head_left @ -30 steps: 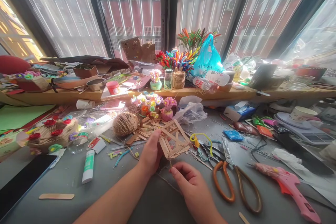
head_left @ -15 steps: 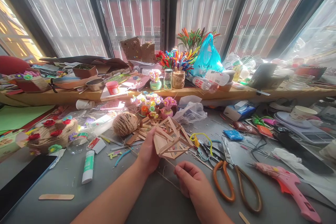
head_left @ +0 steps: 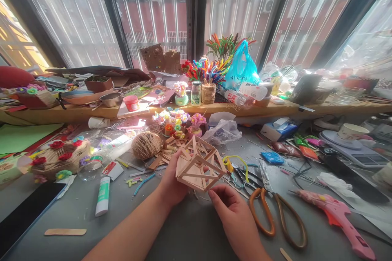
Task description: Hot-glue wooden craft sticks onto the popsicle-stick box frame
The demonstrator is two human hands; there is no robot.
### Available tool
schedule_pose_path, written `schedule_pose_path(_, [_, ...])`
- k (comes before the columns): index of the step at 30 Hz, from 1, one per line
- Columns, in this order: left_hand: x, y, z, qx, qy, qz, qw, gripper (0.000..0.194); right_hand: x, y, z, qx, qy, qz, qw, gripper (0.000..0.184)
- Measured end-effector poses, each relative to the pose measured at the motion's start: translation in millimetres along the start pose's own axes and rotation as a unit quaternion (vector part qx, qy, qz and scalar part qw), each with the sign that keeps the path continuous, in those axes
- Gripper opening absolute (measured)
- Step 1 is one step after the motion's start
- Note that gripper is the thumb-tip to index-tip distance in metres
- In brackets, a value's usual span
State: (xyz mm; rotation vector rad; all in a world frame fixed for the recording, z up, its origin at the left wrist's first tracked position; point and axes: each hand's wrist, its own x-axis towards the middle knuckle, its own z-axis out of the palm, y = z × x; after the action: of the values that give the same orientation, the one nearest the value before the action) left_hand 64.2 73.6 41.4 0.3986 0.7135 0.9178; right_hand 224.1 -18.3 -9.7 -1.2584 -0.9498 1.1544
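My left hand [head_left: 173, 183] is closed around the left side of a small open frame [head_left: 200, 169] built of wooden craft sticks, holding it tilted above the table. Its far fingers show partly through the gaps. By the frame's lower right corner, my right hand [head_left: 231, 208] has its thumb and forefinger pinched together; what lies between them is too small to make out. A thin pale strand [head_left: 202, 198] runs below the frame towards the right hand. Behind the frame lies a heap of loose craft sticks [head_left: 159, 160], with a ball of twine [head_left: 147, 145] beside it.
Scissors with brown handles [head_left: 283, 212] and a pink glue gun [head_left: 337, 216] lie right. A glue stick [head_left: 102, 196], a single craft stick [head_left: 65, 232] and a phone [head_left: 30, 216] lie left. Flower crafts [head_left: 174, 120] stand behind. A cluttered ledge [head_left: 171, 110] runs below the windows.
The stick frame has turned and tilted in my left hand, moving slightly left and towards me. My right hand has moved a little right and up, closer to the frame's lower corner.
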Motion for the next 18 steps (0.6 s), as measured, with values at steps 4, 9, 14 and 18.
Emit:
schedule_pose_path(4, [-0.7,2.5,1.0,-0.001,-0.026,0.002,1.000,0.053,0.4,-0.6,0.7,-0.002,-0.014,-0.002,1.000,0.052])
schedule_pose_path(9, [0.9,1.4,-0.2,-0.011,-0.035,0.002,0.999,0.055,1.3,0.5,2.2,-0.005,-0.034,0.005,0.999,0.051])
schedule_pose_path(14, [6.6,-1.3,-10.8,-0.007,-0.032,-0.010,0.999,0.053,3.6,3.9,-2.8,-0.019,-0.078,0.013,0.997,0.046])
schedule_pose_path(18, [3.6,0.5,-14.7,-0.001,-0.108,-0.039,0.993,0.051,-0.6,-4.2,-5.9,-0.040,-0.157,0.003,0.987,0.033])
